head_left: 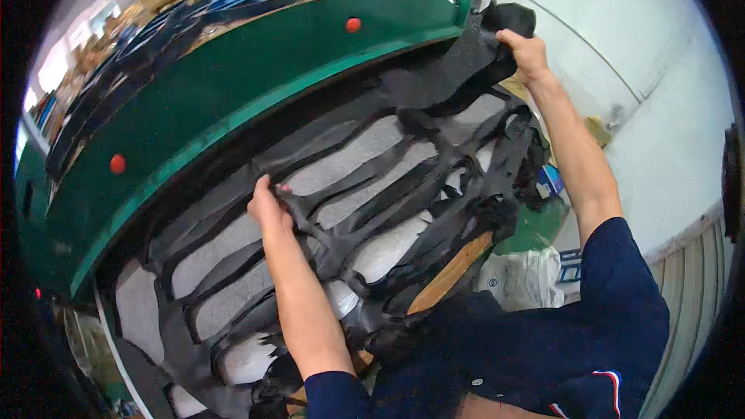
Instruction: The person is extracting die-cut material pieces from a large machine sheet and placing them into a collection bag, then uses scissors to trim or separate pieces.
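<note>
A large black sheet (314, 242), full of long cut-out openings, spreads in front of me over a pale grey layer (365, 147) that shows through the holes. My right hand (528, 56) is raised at the far right, closed round a bunched end of the sheet (514, 22). Near the middle, my left hand (270, 206) pinches one of the sheet's narrow strips between thumb and fingers. Toward my body the sheet hangs in torn, crumpled folds.
A green machine beam (248, 70) with red buttons (353, 25) runs behind the sheet. Dark strips (202, 15) lie piled on top of it. A wooden edge (450, 273) shows near me. To the right are a white plastic bag (528, 278) and a pale wall (667, 140).
</note>
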`<action>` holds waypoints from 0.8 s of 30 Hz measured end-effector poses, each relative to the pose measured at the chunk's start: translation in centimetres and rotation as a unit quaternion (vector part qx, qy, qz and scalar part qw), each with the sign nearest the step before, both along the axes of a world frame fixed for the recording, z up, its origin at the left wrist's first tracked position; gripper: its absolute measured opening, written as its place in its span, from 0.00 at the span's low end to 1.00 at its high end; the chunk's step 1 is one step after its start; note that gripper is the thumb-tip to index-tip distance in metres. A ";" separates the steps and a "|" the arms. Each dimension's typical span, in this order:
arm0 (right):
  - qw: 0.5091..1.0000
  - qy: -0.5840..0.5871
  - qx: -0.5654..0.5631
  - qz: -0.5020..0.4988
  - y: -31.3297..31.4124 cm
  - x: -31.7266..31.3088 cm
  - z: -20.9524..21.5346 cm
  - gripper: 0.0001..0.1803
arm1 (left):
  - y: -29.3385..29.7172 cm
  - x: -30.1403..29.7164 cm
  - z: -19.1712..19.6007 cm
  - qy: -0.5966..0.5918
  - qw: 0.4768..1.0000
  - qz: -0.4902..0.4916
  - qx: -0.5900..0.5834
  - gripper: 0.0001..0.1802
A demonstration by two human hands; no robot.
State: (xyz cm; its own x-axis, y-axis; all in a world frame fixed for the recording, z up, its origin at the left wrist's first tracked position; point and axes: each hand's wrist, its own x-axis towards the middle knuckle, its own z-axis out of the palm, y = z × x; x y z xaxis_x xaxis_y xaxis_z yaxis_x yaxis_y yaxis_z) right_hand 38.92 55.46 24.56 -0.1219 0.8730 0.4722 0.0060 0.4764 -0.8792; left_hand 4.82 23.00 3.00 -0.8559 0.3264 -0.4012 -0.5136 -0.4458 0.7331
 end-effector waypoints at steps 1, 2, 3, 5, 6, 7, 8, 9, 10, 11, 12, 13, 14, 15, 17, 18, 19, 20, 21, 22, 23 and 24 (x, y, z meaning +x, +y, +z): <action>0.999 0.044 0.015 -0.003 -1.1 2.3 2.2 0.16 | -0.3 -0.4 -0.5 0.008 1.000 -0.007 -0.021 0.11; 0.997 0.079 0.025 0.002 -0.5 5.8 3.9 0.15 | -0.4 -0.6 -1.0 0.021 1.000 -0.009 -0.006 0.11; 0.993 0.113 0.035 0.005 0.1 9.2 5.6 0.14 | -0.5 -0.7 -1.5 0.034 0.999 -0.011 0.009 0.10; 0.988 0.136 0.070 -0.025 -1.0 14.6 8.0 0.11 | 0.2 -0.6 -1.3 0.065 0.997 -0.002 -0.029 0.11; 0.988 0.125 0.078 -0.040 -1.0 17.9 8.6 0.12 | 0.2 -0.7 -1.6 0.067 0.997 -0.006 -0.032 0.11; 0.988 0.114 0.083 -0.056 -0.6 21.4 9.0 0.12 | 0.1 -1.0 -1.7 0.070 0.997 -0.011 -0.035 0.11; 0.985 0.128 0.080 -0.087 0.2 26.1 9.1 0.15 | 0.6 -1.0 -1.4 0.066 0.995 -0.038 -0.057 0.11; 0.970 0.137 0.105 -0.174 -0.8 26.7 7.8 0.06 | -0.1 -1.2 -1.4 0.062 0.993 -0.054 -0.090 0.12; 0.963 0.117 0.082 -0.227 -2.5 27.3 7.0 0.06 | -0.7 -1.5 -2.1 0.080 0.991 -0.057 -0.094 0.12; 0.953 0.100 0.062 -0.279 -4.1 28.9 6.3 0.06 | -1.0 -1.8 -2.3 0.100 0.989 -0.060 -0.093 0.12; 0.950 0.103 0.086 -0.281 -3.7 32.4 4.7 0.07 | -0.9 -2.3 -2.8 0.142 0.981 -0.067 -0.111 0.14; 0.945 0.108 0.073 -0.302 -3.7 34.8 2.5 0.08 | -1.4 -3.1 -3.3 0.185 0.972 -0.065 -0.130 0.16; 0.943 0.077 0.051 -0.321 -3.5 38.1 -0.1 0.13 | -1.6 -3.7 -3.6 0.169 0.971 -0.054 -0.161 0.20; 0.940 0.048 0.027 -0.337 -3.2 41.3 -2.8 0.18 | -1.8 -4.2 -3.8 0.154 0.969 -0.040 -0.191 0.24; 0.909 0.032 -0.004 -0.416 -2.7 47.5 -9.7 0.18 | -1.7 -4.9 -3.5 0.182 0.955 -0.084 -0.218 0.30; 0.898 0.019 -0.036 -0.438 -3.8 48.6 -12.7 0.19 | -1.9 -4.6 -3.0 0.205 0.936 -0.073 -0.275 0.30; 0.885 0.006 -0.066 -0.460 -5.2 49.5 -15.2 0.20 | -1.9 -3.9 -1.9 0.229 0.915 -0.061 -0.327 0.29; 0.868 -0.014 -0.089 -0.488 -5.4 53.0 -18.8 0.20 | -1.5 -3.0 -0.4 0.257 0.901 -0.090 -0.337 0.28; 0.851 -0.038 -0.113 -0.512 -5.7 57.2 -23.1 0.20 | -1.1 -1.2 1.3 0.280 0.887 -0.117 -0.348 0.27; 0.842 -0.013 -0.138 -0.522 -6.3 60.1 -27.3 0.19 | -0.1 1.2 3.1 0.330 0.853 -0.097 -0.393 0.27; 0.834 0.015 -0.165 -0.526 -6.9 61.7 -30.9 0.19 | 0.9 3.3 4.4 0.378 0.814 -0.071 -0.436 0.26; 0.817 -0.038 -0.186 -0.545 -7.6 62.0 -33.4 0.18 | 0.9 3.2 4.9 0.383 0.821 -0.058 -0.419 0.24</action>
